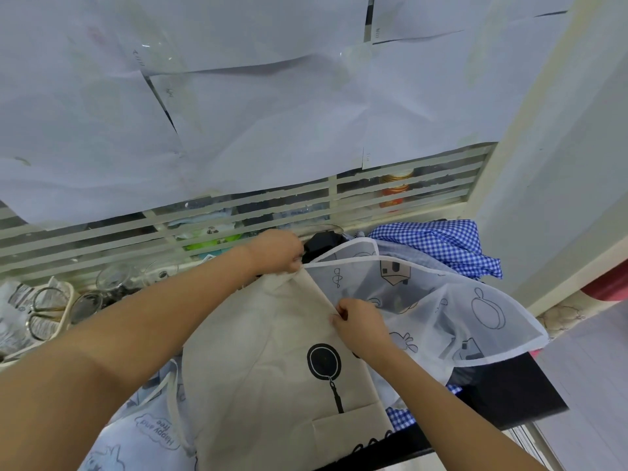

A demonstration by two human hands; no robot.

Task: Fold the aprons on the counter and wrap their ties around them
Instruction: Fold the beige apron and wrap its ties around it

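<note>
My left hand (277, 251) pinches the beige apron (258, 351) at its top corner, near the back edge of the counter (509, 389); my right hand (362, 321) pinches its right hem. The sheer apron (441, 300) (lying against that hem) may get dragged into my fold.

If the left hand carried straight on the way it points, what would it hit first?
Probably the black object just beyond the left hand, which grips the beige apron; depth unclear.

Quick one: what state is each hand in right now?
Left hand: closed, gripping the top corner of the beige apron.
Right hand: closed, pinching the same apron's right edge.
</note>
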